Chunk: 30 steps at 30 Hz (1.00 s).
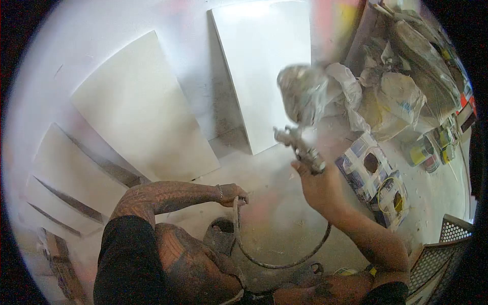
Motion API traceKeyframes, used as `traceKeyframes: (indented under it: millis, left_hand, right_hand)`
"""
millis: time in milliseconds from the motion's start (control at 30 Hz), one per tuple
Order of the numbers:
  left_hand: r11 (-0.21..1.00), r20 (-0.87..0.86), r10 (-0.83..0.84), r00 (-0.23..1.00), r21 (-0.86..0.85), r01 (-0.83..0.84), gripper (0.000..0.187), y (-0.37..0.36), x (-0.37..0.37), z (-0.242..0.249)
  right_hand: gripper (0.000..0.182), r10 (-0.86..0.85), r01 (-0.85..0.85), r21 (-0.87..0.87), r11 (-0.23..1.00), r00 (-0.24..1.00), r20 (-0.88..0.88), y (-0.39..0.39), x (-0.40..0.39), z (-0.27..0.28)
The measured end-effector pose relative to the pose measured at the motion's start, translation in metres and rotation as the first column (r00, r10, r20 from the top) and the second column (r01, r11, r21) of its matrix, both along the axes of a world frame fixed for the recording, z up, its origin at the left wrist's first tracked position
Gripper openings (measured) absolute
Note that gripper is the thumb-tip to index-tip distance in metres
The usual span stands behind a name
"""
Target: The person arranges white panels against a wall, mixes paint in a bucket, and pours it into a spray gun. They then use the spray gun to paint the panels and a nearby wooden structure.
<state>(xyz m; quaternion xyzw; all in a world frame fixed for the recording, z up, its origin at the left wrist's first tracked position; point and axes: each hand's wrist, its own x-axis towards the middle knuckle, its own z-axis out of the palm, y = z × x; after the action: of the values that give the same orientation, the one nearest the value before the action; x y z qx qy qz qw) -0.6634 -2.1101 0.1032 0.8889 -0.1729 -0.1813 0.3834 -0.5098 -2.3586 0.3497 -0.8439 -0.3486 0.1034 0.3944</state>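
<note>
My right hand (323,188) is wrapped round a metal spray gun (300,147), with a cloudy, paint-smeared cup (303,94) on top. The gun is in front of the right edge of an upright white panel (264,66). My left hand (234,195) is closed round a hose (238,223), which hangs in a loop and rises to my right wrist. Pale mist blurs the air near the gun.
More white panels (147,107) lean on the wall at left. Plastic-wrapped items (396,101) stand at upper right, above a box with round holes (356,168) and cans (422,152). A perforated chair (442,254) is at lower right, wooden blocks (63,264) at lower left.
</note>
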Motion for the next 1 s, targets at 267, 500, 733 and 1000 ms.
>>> traceKeyframes:
  millis: [267, 500, 733, 1000]
  left_hand:
    - [0.996, -0.105, 0.01, 0.994, 0.089, 0.0, 0.02, -0.012, 0.004, 0.016]
    - [1.0, 0.04, -0.003, 0.999, 0.025, 0.002, 0.018, -0.004, -0.002, 0.005]
    - [0.997, -0.043, 0.07, 0.997, 0.029, -0.069, 0.021, -0.002, -0.007, 0.013]
    - [0.998, -0.074, 0.064, 0.995, -0.004, -0.064, 0.022, 0.005, -0.007, 0.012]
  right_hand:
    - [0.043, 0.089, -0.14, -0.284, 0.948, 0.979, -0.186, -0.014, -0.004, -0.08]
    - [0.039, 0.065, -0.072, -0.122, 0.99, 0.996, -0.064, 0.015, -0.005, 0.017]
    - [0.024, 0.086, -0.148, 0.513, 0.845, 0.986, 0.142, 0.039, -0.001, 0.096]
    - [0.018, 0.057, -0.134, 0.634, 0.761, 0.989, 0.14, 0.027, 0.001, 0.093]
